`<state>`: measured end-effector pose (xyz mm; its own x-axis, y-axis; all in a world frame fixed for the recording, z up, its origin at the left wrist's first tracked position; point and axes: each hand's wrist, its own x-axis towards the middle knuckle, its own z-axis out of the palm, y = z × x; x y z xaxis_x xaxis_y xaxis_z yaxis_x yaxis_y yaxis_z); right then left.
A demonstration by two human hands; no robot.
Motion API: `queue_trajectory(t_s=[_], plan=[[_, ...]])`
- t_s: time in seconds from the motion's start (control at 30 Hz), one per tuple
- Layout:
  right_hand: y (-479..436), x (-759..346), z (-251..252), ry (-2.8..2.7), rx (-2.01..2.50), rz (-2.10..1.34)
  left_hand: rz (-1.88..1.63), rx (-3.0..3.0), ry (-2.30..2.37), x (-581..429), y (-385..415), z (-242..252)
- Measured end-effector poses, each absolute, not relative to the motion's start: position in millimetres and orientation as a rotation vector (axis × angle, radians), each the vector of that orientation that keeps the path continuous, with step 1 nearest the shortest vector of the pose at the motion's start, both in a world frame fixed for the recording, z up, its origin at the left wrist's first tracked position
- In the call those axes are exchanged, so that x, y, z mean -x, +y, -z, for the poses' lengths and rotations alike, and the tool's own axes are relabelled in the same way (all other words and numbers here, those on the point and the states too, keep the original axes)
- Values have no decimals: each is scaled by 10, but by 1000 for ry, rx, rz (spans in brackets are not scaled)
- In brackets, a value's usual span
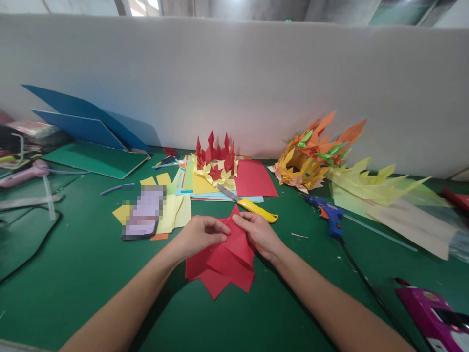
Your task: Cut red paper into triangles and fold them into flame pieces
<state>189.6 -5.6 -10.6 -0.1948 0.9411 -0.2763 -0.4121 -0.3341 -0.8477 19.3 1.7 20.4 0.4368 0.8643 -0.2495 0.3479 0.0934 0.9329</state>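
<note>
On the left of the green table is a pink tool, then a phone with yellow paper beside it. Next comes the left hand, half curled up against the red paper, though I can't tell if it has hold of it; the red paper sits between both hands, and the right hand pinches it near the top, thumb in front. Just past that hand lies a yellow knife, and farther right are a blue glue gun and a purple thing.
</note>
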Motion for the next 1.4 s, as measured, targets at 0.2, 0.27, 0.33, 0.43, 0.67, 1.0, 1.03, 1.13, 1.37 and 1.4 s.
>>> queue_trajectory(t_s=[0.2, 0.27, 0.33, 0.43, 0.67, 1.0, 1.03, 1.13, 1.37, 1.4], plan=[[-61, -1884, 80, -731, 1042, -1700, -620, -1390, 1059, -203, 22, -189], [-60, -1882, 77, -726, 1055, -1697, -608, -1392, 1052, -201, 20, -188], [-57, -1884, 79, -722, 1059, -1694, -598, -1407, 1061, -197, 17, -193], [-54, -1888, 85, -737, 1047, -1690, -585, -1428, 1085, -195, 14, -211], [-58, -1903, 80, -769, 1039, -1685, -578, -1435, 1100, -188, 14, -214], [-71, -1895, 96, -781, 1023, -1684, -551, -1433, 1074, -165, 24, -190], [-71, -1894, 97, -781, 1023, -1683, -551, -1434, 1063, -164, 23, -189], [-68, -1893, 94, -785, 1031, -1673, -553, -1433, 1031, -155, 20, -177], [-63, -1891, 85, -765, 1051, -1653, -506, -1475, 1046, -142, 7, -192], [-63, -1891, 86, -769, 1055, -1646, -505, -1484, 1048, -144, 4, -200]])
